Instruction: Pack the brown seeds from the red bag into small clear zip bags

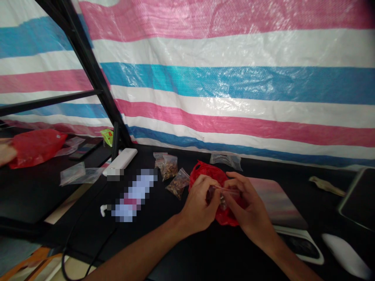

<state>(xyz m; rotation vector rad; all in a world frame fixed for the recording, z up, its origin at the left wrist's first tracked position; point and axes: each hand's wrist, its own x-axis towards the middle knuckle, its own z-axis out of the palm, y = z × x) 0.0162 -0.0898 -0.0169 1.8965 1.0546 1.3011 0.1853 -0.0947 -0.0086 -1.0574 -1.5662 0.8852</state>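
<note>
Both my hands meet over a red plastic bag on the black table. Between them is a small clear zip bag with some contents low in it. My left hand pinches its top edge on the left. On the right side of that edge, my right hand is closed on it too. Whether the seal is joined I cannot tell. Just left of the red bag lie small zip bags of brown dried pieces, one filled bag nearest my left hand and another filled bag behind it.
Empty clear bags lie at the back. A mouse pad, a white-framed device and a white mouse are at right. Leftward are a white power strip, a black frame post and another person's hand at a red bag.
</note>
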